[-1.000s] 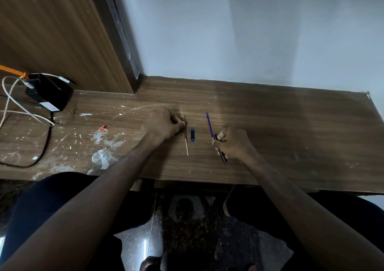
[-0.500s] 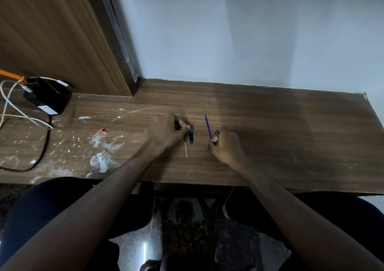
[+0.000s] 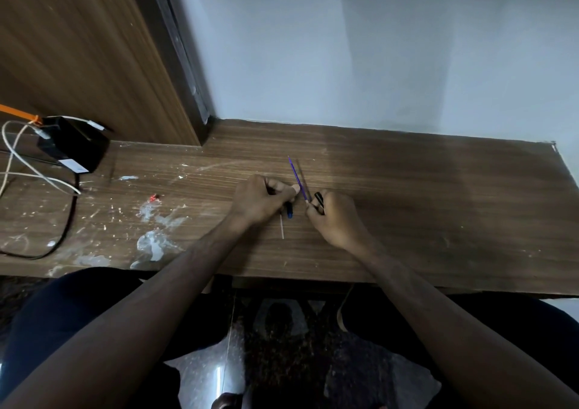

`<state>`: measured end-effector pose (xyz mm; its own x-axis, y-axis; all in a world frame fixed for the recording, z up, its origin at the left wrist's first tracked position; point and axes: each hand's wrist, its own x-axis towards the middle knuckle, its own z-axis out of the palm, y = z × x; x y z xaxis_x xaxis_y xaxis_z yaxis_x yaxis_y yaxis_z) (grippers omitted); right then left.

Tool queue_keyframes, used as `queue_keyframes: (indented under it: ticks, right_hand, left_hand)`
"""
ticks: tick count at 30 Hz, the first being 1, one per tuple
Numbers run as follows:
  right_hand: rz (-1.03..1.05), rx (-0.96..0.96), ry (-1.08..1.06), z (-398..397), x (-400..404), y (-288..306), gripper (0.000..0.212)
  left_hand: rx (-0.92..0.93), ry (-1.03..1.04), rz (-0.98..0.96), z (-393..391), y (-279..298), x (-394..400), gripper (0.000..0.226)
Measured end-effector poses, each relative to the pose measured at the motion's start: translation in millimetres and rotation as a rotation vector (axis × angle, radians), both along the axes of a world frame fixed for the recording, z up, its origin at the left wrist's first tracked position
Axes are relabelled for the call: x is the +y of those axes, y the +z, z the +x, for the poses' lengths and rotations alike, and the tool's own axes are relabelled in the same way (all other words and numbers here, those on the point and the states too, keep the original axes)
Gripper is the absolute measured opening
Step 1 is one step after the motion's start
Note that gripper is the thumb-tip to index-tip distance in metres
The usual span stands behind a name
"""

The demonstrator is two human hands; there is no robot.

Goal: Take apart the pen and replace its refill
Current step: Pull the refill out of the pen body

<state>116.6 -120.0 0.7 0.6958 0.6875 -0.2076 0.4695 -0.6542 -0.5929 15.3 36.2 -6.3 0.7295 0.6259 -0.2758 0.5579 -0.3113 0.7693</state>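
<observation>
A thin blue refill (image 3: 295, 175) slants up off the wooden desk (image 3: 423, 195), its lower end between my two hands. My left hand (image 3: 261, 200) has its thumb and fingertips pinched against the refill's lower part. My right hand (image 3: 336, 219) grips the dark pen barrel (image 3: 319, 201), whose open end sits right beside the refill's lower tip. A small blue pen cap (image 3: 290, 213) lies on the desk just under my left hand. A pale, thin refill (image 3: 282, 229) lies beside the cap, its upper part hidden by my left hand.
A black adapter box (image 3: 75, 147) with white cables (image 3: 28, 167) and a black cord sits at the desk's far left. White paint smears (image 3: 152, 245) and a tiny red bit (image 3: 153, 197) mark the left half. A wooden panel and a wall stand behind.
My left hand has left the pale refill and moved right to the blue refill. My right hand has turned, bringing the dark barrel's end up beside the refill's lower tip.
</observation>
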Motion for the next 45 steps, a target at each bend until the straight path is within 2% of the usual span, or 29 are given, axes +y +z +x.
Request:
queue_keyframes:
  ticks: [4, 8, 11, 15, 17, 18, 21, 25, 30, 35, 41, 45]
  right_hand:
    - [0.092, 0.025, 0.023, -6, 1, 6, 0.018]
    - [0.144, 0.031, 0.021, -5, 1, 11, 0.025]
    - [0.120, 0.077, 0.013, -1, -1, 12, 0.030]
    - [0.078, 0.011, 0.074, -1, -5, 8, 0.021]
    - [0.147, -0.021, 0.071, -2, -5, 8, 0.014]
    - [0.192, -0.013, 0.047, -3, -5, 9, 0.018]
    - [0.286, 0.069, -0.063, -3, -4, 10, 0.032]
    - [0.342, 0.106, -0.149, -1, -3, 7, 0.023]
    - [0.372, 0.113, -0.147, -2, -4, 5, 0.020]
    - [0.391, 0.126, -0.125, 0, -3, 1, 0.020]
    - [0.427, 0.119, -0.162, 2, 0, -4, 0.018]
    - [0.411, 0.087, -0.156, 3, -2, -7, 0.011]
  left_hand:
    - [-0.126, 0.104, -0.204, 4, -4, 1, 0.026]
    - [-0.199, 0.172, -0.239, 4, -5, 9, 0.021]
    - [-0.268, 0.302, -0.283, 4, -2, 17, 0.022]
    - [-0.351, 0.380, -0.258, 7, 1, 21, 0.025]
    - [-0.388, 0.411, -0.206, 8, 1, 21, 0.026]
    - [-0.396, 0.421, -0.179, 8, 1, 21, 0.027]
    - [-0.406, 0.394, -0.172, 9, -1, 19, 0.025]
    - [-0.388, 0.363, -0.134, 9, -2, 16, 0.026]
    - [-0.402, 0.355, -0.140, 11, -3, 16, 0.021]
    - [-0.405, 0.346, -0.107, 10, -5, 18, 0.028]
    - [-0.367, 0.063, -0.226, 9, -7, 3, 0.030]
    - [-0.317, -0.008, -0.126, 7, -5, 1, 0.031]
